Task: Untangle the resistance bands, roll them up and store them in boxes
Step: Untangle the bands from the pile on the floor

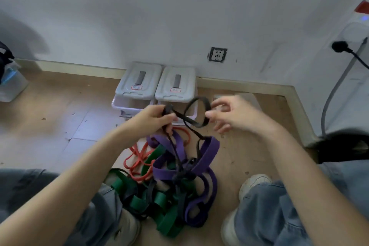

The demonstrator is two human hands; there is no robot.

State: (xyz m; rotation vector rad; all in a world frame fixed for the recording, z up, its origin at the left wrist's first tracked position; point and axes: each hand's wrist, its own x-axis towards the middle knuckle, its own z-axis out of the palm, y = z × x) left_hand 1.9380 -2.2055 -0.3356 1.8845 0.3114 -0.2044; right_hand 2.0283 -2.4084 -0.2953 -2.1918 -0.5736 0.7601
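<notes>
A tangled heap of resistance bands lies on the floor between my feet: purple (207,152), green (169,223), red (137,158) and black strands knotted together. My left hand (153,119) grips a black band (196,112) lifted out of the heap. The band forms a loop in the air to the right. My right hand (233,115) is at the loop's right side with thumb and forefinger curved round it; the hand is blurred. Two grey lidded boxes (139,84) (176,84) stand side by side against the wall, just behind my hands.
My knees in jeans and white shoes (253,183) flank the heap. A clear plastic bin (12,84) sits at the far left. A wall socket (217,54) is above the boxes. A power strip with a black cable (347,50) is at the right.
</notes>
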